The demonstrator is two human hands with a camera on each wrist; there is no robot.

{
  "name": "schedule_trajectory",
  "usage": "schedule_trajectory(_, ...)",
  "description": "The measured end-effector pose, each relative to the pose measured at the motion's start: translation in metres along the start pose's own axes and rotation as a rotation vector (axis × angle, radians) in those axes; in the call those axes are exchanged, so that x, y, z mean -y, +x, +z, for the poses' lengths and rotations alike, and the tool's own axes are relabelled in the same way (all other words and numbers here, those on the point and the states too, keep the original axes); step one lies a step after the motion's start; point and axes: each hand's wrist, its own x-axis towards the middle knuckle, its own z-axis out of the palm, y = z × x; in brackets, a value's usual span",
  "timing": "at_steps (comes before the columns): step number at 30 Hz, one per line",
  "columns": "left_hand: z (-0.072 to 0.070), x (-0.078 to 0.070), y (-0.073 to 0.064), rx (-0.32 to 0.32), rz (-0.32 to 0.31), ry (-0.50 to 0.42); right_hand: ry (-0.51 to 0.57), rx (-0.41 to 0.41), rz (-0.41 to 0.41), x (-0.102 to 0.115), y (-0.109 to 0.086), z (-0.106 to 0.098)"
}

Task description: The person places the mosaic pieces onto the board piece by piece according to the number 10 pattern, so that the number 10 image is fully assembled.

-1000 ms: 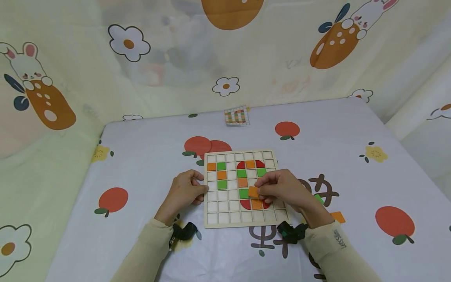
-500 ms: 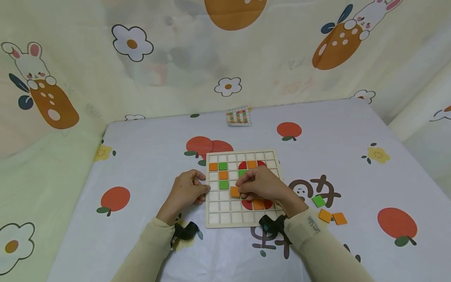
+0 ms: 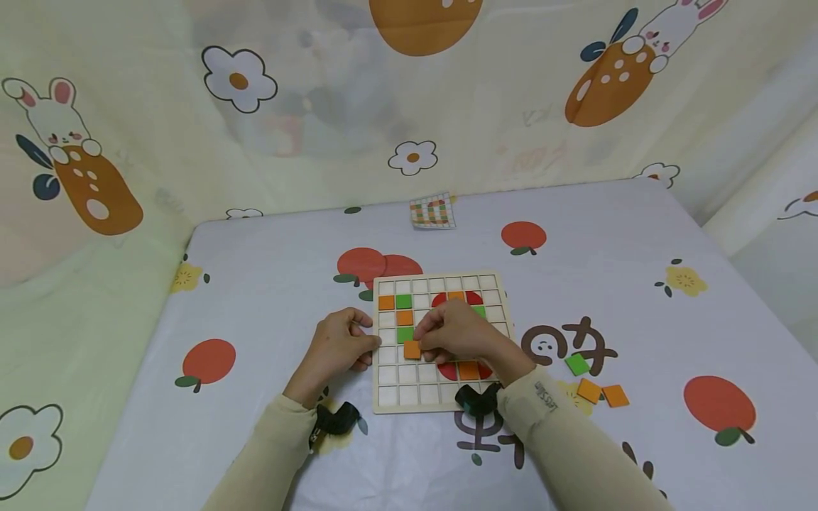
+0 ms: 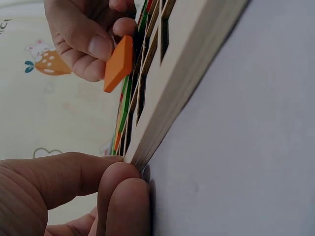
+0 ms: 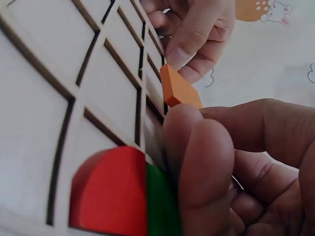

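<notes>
In the head view, a wooden grid board (image 3: pixel 390 396) lies on the table, with orange and green square tiles and red rounded pieces in some cells. My right hand (image 3: pixel 461 332) pinches an orange square tile (image 3: pixel 412 350) between thumb and fingers. The tile is tilted just above the board, below a green tile (image 3: pixel 405 335) in the second column. My left hand (image 3: pixel 337 344) holds the board's left edge, its fingertips against the rim (image 4: pixel 162 105) in the left wrist view. The right hand hides part of the board's middle. A red rounded piece (image 5: pixel 115 191) shows in the right wrist view.
Right of the board lie a loose green tile (image 3: pixel 577 365) and two loose orange tiles, one (image 3: pixel 589 391) beside the other (image 3: pixel 616 396). A small card (image 3: pixel 433 211) printed with a coloured grid stands at the table's back edge, before a patterned curtain (image 3: pixel 332 106).
My right hand has moved left across the board with the orange tile, from the right-hand columns to the second column. The left hand keeps its place at the board's edge.
</notes>
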Motion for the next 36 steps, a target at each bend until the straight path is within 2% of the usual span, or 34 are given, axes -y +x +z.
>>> schedule_trajectory(13,-0.001,0.001,0.000,0.008,-0.004,-0.005,-0.105,-0.018,-0.052,0.002,0.003,0.007)
schedule_trajectory(26,-0.001,0.001,0.000,0.006,0.015,-0.003,-0.108,-0.018,-0.095,0.000,0.002,0.008)
schedule_trajectory(31,-0.001,-0.001,-0.002,0.008,0.013,-0.010,-0.086,-0.028,-0.110,-0.004,-0.004,0.001)
schedule_trajectory(36,0.000,-0.001,-0.002,0.005,0.012,-0.006,-0.083,-0.114,-0.101,-0.009,-0.022,-0.018)
